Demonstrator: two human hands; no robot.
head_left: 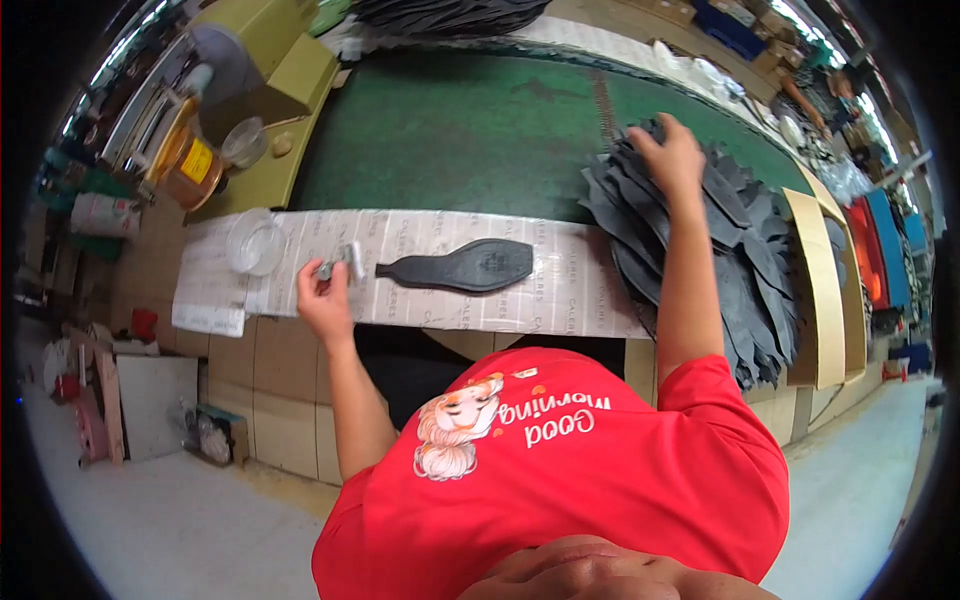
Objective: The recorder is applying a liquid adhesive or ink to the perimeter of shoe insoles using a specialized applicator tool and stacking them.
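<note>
My left hand (pixel 326 300) grips a small grey tool with a white edge (pixel 357 262) over the paper-covered strip of the table; its exact kind is unclear. Just right of it, a flat black insole-shaped piece (pixel 470 267) lies with its narrow end toward that hand and a faint mark on its wide part. Far over to the right, my right hand (pixel 672 160) rests at the top of a big fanned pile of similar black pieces (pixel 735 270), thumb and fingers apart. Whether a fingertip touches a single piece is hard to make out.
A clear round tub (pixel 256 243) stands at the strip's left end. Behind runs a green belt surface (pixel 440 130), with a yellow-green machine (pixel 290 90) on its left. An amber jar (pixel 190 170) and another clear cup (pixel 245 143) stand there. Right of the pile is a cardboard box (pixel 818 290).
</note>
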